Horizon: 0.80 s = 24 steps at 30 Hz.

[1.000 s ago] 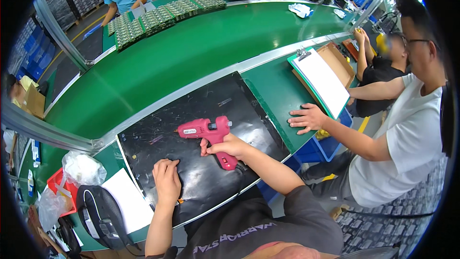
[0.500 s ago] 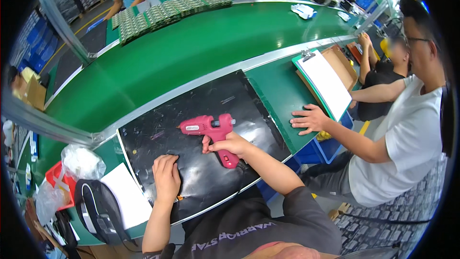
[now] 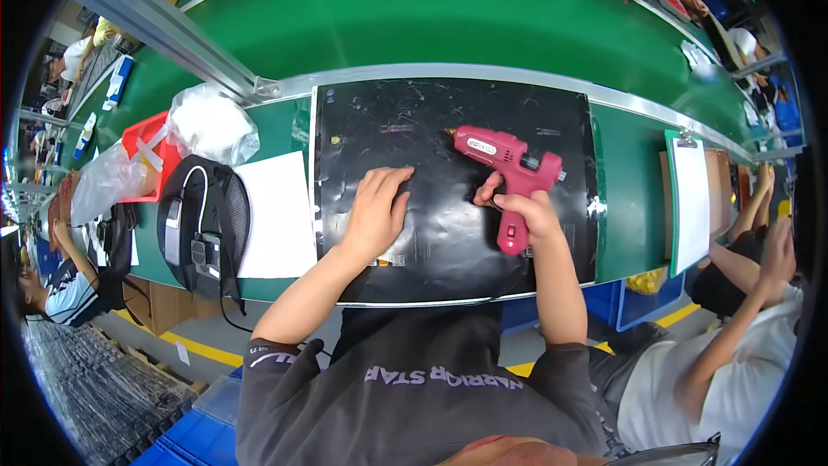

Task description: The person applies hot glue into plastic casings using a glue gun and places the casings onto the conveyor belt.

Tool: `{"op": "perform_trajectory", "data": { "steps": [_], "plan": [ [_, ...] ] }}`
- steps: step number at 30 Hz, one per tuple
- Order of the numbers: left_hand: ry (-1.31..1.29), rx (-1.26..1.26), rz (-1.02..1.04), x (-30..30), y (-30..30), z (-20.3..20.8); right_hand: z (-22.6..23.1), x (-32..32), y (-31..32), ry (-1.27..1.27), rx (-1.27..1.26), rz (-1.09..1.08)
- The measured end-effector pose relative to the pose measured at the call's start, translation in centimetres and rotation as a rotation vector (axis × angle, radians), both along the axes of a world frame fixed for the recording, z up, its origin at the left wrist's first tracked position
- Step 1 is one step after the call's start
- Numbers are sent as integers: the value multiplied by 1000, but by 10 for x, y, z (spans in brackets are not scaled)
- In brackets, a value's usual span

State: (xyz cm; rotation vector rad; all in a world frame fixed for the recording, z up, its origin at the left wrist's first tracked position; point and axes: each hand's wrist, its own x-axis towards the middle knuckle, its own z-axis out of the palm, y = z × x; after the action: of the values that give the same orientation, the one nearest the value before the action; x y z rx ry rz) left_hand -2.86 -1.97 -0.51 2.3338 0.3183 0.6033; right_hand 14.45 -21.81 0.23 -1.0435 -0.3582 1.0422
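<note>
My right hand (image 3: 536,214) grips the handle of a pinkish-red hot glue gun (image 3: 509,164), with its thumb and a finger around the front of the grip. The gun's brass-coloured nozzle points to the far left, and a clear glue stick end shows at its back. Under it lies a black work mat (image 3: 362,103) with scuffs and creases. My left hand (image 3: 377,207) rests flat on the mat, left of the gun, fingers stretched out and holding nothing.
Left of the mat are white paper (image 3: 280,216), a black mesh bag (image 3: 226,224), a red bin (image 3: 142,134) and a plastic bag of white material (image 3: 211,125). A clipboard (image 3: 688,198) lies at right, near a person in a white shirt (image 3: 724,371). A green belt (image 3: 414,17) runs beyond.
My view has swung toward the left and levelled with the mat. The glue gun stays in my right hand. The neighbouring person's hand has lifted off the table.
</note>
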Motion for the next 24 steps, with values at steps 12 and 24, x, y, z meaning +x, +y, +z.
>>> {"op": "perform_trajectory", "data": {
  "steps": [12, 24],
  "plan": [
    [-4, 139, 100, -1, -1, 7, 1, -3, 0, -26, -32, -5],
    [-15, 187, -20, -2, 0, 1, 2, -2, 0, -14, -31, -2]
  ]
}}
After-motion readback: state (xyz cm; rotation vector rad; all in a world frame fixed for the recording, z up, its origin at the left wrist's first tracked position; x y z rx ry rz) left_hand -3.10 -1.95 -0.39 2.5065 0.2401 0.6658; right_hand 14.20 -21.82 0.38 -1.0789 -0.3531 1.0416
